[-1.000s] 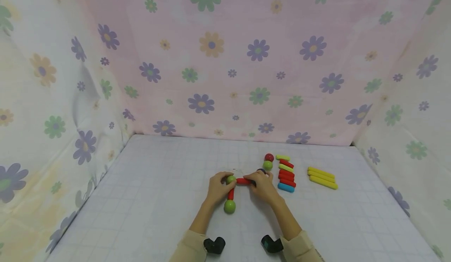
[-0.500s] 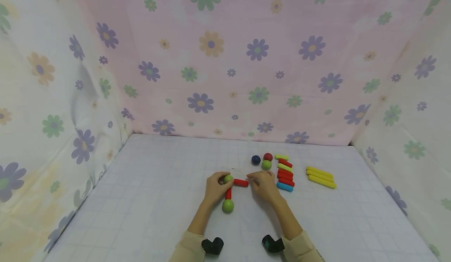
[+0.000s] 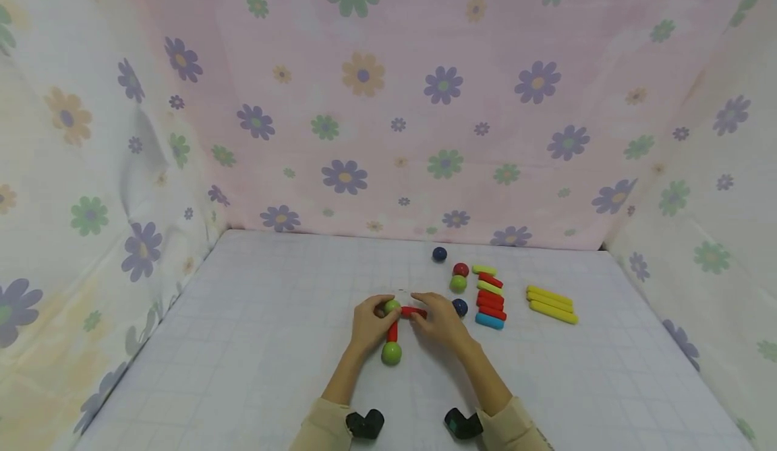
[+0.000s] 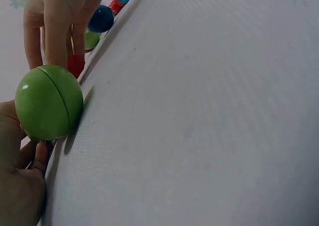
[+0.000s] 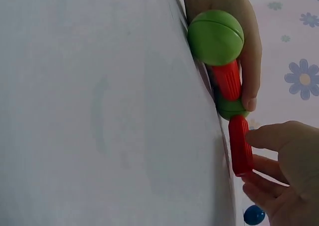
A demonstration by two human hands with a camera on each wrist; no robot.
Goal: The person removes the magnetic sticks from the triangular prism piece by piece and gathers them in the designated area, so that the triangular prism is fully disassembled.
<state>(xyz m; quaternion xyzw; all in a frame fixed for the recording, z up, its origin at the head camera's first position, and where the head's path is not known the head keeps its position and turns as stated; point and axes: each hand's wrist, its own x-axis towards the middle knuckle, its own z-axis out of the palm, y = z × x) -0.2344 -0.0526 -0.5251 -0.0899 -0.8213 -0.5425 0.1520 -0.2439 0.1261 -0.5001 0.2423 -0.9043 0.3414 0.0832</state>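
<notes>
My left hand (image 3: 382, 309) grips the upper green ball (image 3: 392, 306) of a small build. From that ball a short red stick (image 3: 392, 332) runs toward me to a second green ball (image 3: 391, 352). A second red stick (image 3: 415, 311) runs right from the upper ball, and my right hand (image 3: 423, 306) pinches it. The right wrist view shows the near green ball (image 5: 216, 37), the stick (image 5: 228, 80) and the side stick (image 5: 240, 143) between my right fingers (image 5: 271, 136). In the left wrist view, a green ball (image 4: 49, 102) fills the left side.
A dark blue ball (image 3: 460, 307) lies just right of my right hand, and another (image 3: 440, 254) sits far back. A red ball (image 3: 461, 269), a green ball (image 3: 458, 283), a row of short sticks (image 3: 490, 299) and yellow sticks (image 3: 552, 305) lie to the right. Cloth walls surround the table.
A dark blue ball has rolled away toward the back wall. My right hand has moved left onto the side red stick, uncovering a second blue ball beside it.
</notes>
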